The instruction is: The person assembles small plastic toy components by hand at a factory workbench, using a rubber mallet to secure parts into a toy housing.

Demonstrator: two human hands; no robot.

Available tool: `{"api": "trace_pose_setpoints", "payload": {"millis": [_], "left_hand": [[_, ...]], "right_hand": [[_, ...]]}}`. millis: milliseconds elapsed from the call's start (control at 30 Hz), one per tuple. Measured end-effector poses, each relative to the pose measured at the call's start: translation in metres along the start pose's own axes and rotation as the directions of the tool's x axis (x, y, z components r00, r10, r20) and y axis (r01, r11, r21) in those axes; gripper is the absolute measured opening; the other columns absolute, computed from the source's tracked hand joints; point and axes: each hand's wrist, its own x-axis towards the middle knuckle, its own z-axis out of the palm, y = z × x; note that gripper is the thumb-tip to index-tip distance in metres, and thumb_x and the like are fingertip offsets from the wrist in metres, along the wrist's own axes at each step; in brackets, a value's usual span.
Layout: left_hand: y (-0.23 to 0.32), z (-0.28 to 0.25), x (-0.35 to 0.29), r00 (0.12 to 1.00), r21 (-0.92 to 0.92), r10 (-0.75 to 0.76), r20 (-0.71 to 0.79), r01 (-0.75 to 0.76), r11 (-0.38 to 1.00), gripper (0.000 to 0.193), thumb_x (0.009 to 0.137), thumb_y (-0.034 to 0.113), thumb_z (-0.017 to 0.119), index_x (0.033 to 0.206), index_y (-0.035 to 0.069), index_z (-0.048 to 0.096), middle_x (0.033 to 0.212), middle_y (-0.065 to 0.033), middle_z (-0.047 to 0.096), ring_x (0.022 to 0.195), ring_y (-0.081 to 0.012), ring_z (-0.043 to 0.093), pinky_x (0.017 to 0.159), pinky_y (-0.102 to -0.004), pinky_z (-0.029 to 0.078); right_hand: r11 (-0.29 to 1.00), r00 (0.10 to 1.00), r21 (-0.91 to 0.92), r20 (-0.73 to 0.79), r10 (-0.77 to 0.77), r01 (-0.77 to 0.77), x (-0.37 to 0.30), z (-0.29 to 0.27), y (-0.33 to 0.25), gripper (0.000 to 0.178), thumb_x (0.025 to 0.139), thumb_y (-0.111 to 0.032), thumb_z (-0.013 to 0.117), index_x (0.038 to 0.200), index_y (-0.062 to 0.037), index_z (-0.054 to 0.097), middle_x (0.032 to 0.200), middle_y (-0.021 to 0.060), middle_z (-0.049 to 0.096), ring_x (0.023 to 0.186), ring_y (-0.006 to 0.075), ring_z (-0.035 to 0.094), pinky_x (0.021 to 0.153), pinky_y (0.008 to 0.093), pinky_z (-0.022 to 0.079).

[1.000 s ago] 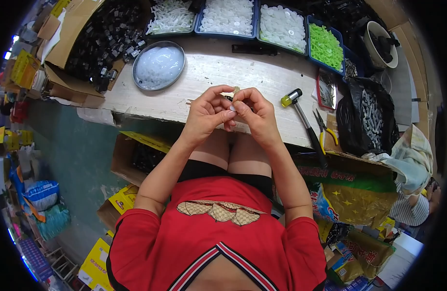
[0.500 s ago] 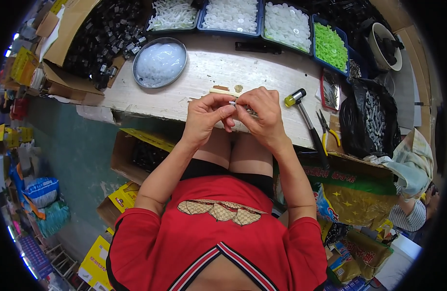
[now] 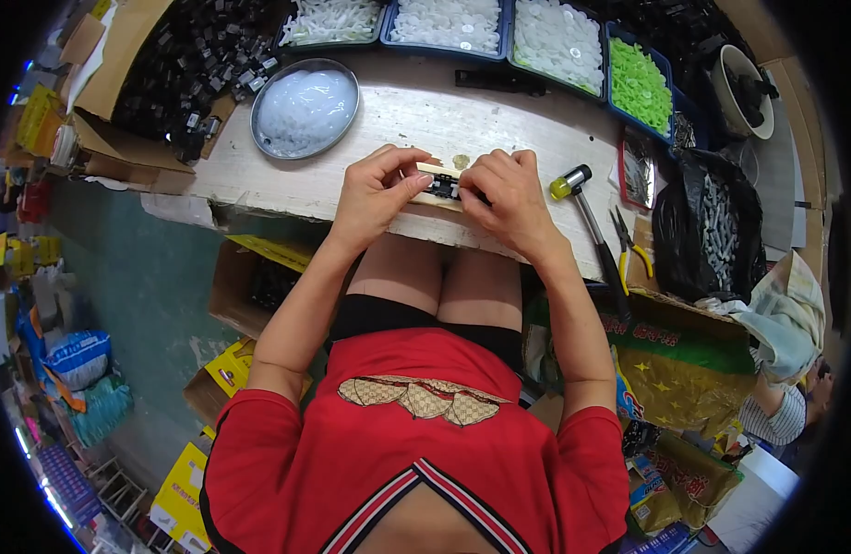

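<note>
At the front of the bench a small black plastic-and-metal part [image 3: 444, 187] lies between pale wooden strips [image 3: 435, 169]. My left hand [image 3: 377, 192] has its thumb and fingers closed at the part's left end. Over the right end my right hand [image 3: 510, 201] is curled, fingertips pressed together; what they pinch is hidden. To the right lies a hammer [image 3: 587, 220] with a yellow-and-black head, and beside it pliers [image 3: 633, 242] with yellow-and-black handles.
A round metal dish [image 3: 349, 120] of clear, gel-like stuff stands at left. Blue trays [image 3: 449, 51] of small white and green plastic pieces line the back. Black parts [image 3: 190, 78] fill a carton at left. A black bag [image 3: 675, 226] of grey pieces sits at right.
My hands have come down from pinching a small white piece above the bench and moved apart, onto the black part, which now shows between them.
</note>
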Motion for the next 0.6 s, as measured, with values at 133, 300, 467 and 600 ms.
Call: {"api": "trace_pose_setpoints", "payload": {"millis": [133, 300, 467, 600], "left_hand": [[-0.003, 0.0, 0.003, 0.998, 0.137, 0.05, 0.023, -0.053, 0.989, 0.021, 0.073, 0.001, 0.066, 0.094, 0.005, 0.066, 0.07, 0.001, 0.05, 0.061, -0.0049, 0.045, 0.055, -0.0188, 0.038], [-0.003, 0.0, 0.006, 0.994, 0.232, 0.1, 0.046, -0.108, 0.967, 0.021, 0.072, 0.0, 0.067, 0.093, 0.004, 0.067, 0.069, -0.0004, 0.05, 0.061, -0.0068, 0.046, 0.057, -0.0204, 0.04], [0.0, -0.001, 0.009, 0.997, 0.291, 0.031, 0.077, -0.053, 0.955, 0.021, 0.071, 0.0, 0.067, 0.092, 0.003, 0.066, 0.07, -0.0019, 0.051, 0.061, -0.008, 0.047, 0.058, -0.0221, 0.042], [0.001, -0.001, 0.01, 0.996, 0.298, 0.008, 0.086, -0.034, 0.954, 0.02, 0.071, 0.0, 0.068, 0.091, 0.002, 0.066, 0.071, -0.0024, 0.053, 0.061, -0.0086, 0.049, 0.058, -0.023, 0.042]], "right_hand": [[0.999, 0.999, -0.019, 0.01, -0.038, 0.038, 0.006, 0.005, 0.001, 0.008, 0.07, -0.011, 0.062, 0.073, -0.0108, 0.054, 0.071, 0.0016, 0.052, 0.071, 0.0174, 0.05, 0.068, 0.0337, 0.031], [0.997, 0.998, -0.043, 0.014, -0.063, 0.064, 0.01, 0.012, 0.003, 0.007, 0.069, -0.011, 0.062, 0.073, -0.0104, 0.056, 0.071, 0.0019, 0.052, 0.072, 0.0178, 0.05, 0.068, 0.0341, 0.031], [0.994, 0.997, -0.087, 0.04, -0.066, 0.069, 0.01, 0.013, 0.0, 0.009, 0.068, -0.009, 0.063, 0.074, -0.0103, 0.055, 0.072, 0.0021, 0.052, 0.072, 0.0176, 0.051, 0.069, 0.0336, 0.032], [0.991, 0.997, -0.105, 0.027, -0.077, 0.079, 0.01, 0.013, -0.001, 0.008, 0.069, -0.01, 0.063, 0.074, -0.0111, 0.057, 0.071, 0.0013, 0.051, 0.072, 0.0172, 0.05, 0.069, 0.034, 0.031]]}}
